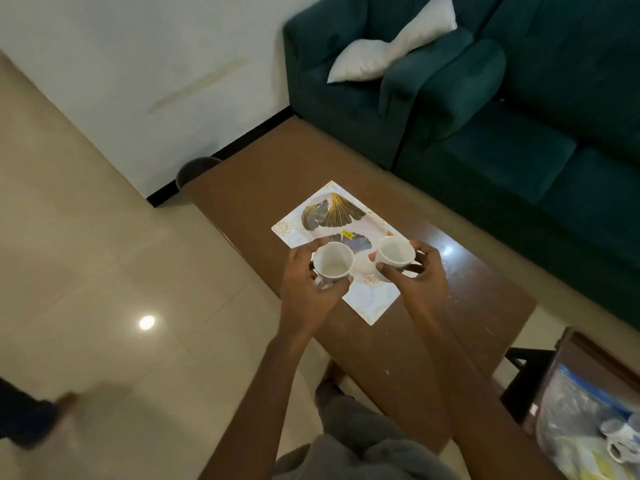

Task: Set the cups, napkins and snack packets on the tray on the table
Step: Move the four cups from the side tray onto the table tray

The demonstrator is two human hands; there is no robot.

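Observation:
A white tray [308, 220] printed with gold and dark leaves lies flat on the brown table [415, 358]. My left hand [306, 285] grips an empty white cup [332, 263] over the tray's near left edge. Curled round a second empty white cup [394, 252], my right hand [420, 282] holds it above the tray's right side. Both cups are upright. Whether either cup touches the tray I cannot tell. No napkins or snack packets are plainly seen.
A dark green sofa [502, 133] with a white cushion [388, 46] lines the table's far side. At the lower right a small table [588, 403] carries a plastic bag and more cups [620, 441]. A dark bin [194, 169] stands at the table's far end. Another person's foot [65, 401] is at left.

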